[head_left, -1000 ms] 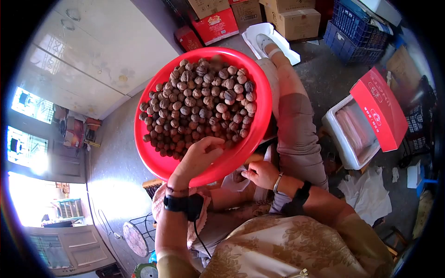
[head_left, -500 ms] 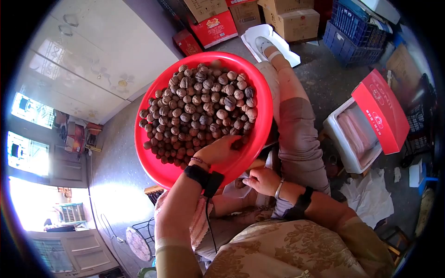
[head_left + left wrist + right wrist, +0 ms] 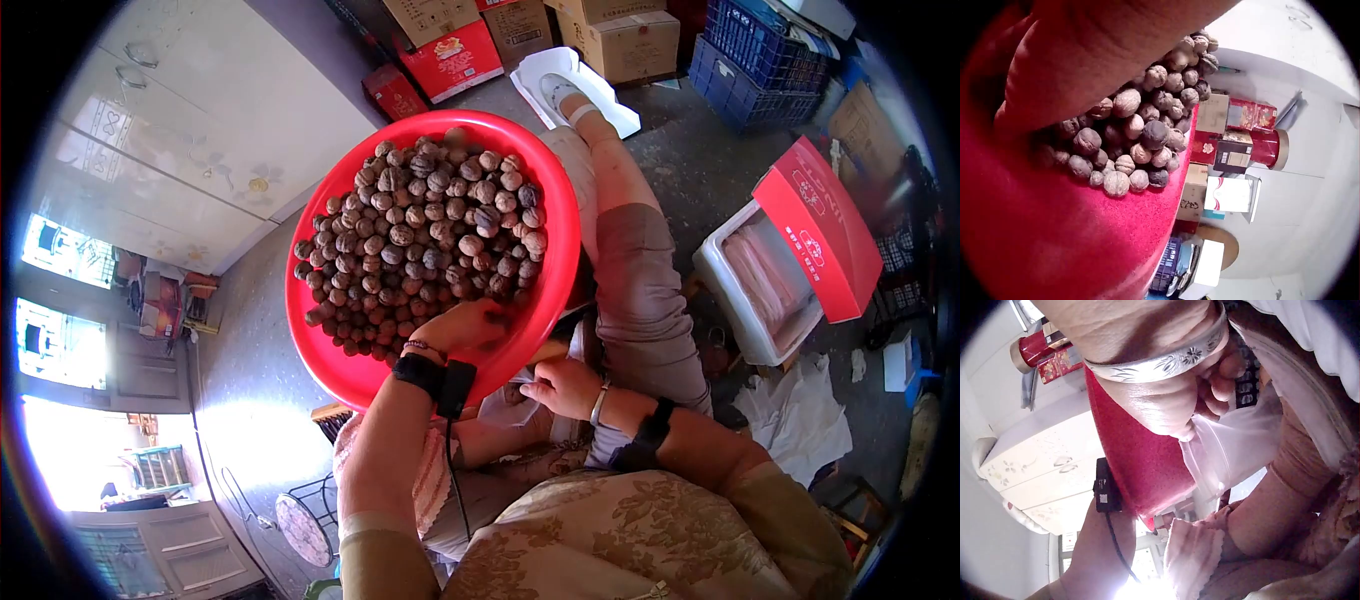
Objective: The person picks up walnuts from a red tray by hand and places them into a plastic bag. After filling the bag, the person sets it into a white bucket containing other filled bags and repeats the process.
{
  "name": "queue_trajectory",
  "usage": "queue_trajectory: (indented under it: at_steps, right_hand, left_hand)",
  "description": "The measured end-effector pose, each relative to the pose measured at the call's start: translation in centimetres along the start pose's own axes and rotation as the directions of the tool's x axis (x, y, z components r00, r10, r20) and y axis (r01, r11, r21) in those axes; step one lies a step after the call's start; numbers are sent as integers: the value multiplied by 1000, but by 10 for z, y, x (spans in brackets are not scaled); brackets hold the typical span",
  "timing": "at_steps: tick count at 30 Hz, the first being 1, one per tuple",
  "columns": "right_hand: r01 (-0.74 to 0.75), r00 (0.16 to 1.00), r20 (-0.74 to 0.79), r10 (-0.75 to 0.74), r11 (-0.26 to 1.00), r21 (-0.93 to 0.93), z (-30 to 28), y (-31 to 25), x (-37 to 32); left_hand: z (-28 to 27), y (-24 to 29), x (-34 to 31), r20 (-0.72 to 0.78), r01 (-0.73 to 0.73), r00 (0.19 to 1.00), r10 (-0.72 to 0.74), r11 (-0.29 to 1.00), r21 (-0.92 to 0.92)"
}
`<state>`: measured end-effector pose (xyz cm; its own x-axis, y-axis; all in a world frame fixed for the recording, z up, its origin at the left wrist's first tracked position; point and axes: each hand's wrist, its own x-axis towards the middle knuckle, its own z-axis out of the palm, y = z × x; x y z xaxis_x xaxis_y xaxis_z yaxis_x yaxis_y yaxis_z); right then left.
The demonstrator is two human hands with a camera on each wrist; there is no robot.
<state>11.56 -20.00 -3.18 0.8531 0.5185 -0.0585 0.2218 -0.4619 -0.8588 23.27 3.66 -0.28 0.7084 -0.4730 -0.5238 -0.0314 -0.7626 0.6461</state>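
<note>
A big red plastic basin (image 3: 335, 375) heaped with brown walnuts (image 3: 420, 235) fills the middle of the head view. My left hand (image 3: 468, 328) reaches over the near rim into it, low at the edge of the pile; its fingertips are hidden, so I cannot tell whether they hold a walnut. In the left wrist view the walnuts (image 3: 1125, 103) lie right beside that hand. Below the basin, my right hand (image 3: 568, 388) pinches the edge of a clear plastic bag (image 3: 1229, 447), which hangs down between the legs. A silver bangle circles the right wrist.
The basin sits over the person's legs. To the right stand a white foam box (image 3: 740, 300) with a red lid (image 3: 820, 230) and a crumpled white bag (image 3: 795, 410). Cartons (image 3: 630, 45) and blue crates (image 3: 750, 85) stack at the back; a white cabinet (image 3: 170, 130) is left.
My left hand has moved right along the near edge of the walnuts, with its wrist now over the basin's rim. My right hand stays about where it was, at the bag.
</note>
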Motion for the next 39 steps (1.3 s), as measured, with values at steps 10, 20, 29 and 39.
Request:
queue_trajectory:
  at_steps: [10, 20, 29, 39]
  right_hand:
    - [-18, 1000, -6, 18, 1000, -21, -3, -4, 0]
    - [-16, 1000, -19, 15, 998, -53, -1, 1, -1]
    - [-13, 1000, -23, 13, 1000, -19, 2, 2, -1]
    - [4, 1000, -29, -5, 1000, -17, 1, 0, -1]
  left_hand:
    - [-7, 20, -16, 89, 164, 982, -167, 986, 41]
    - [-9, 5, -16, 88, -64, 994, 57, 995, 81]
    - [-29, 0, -33, -132, 311, 948, -290, 933, 179]
    - [-13, -13, -19, -234, 72, 971, -55, 995, 68]
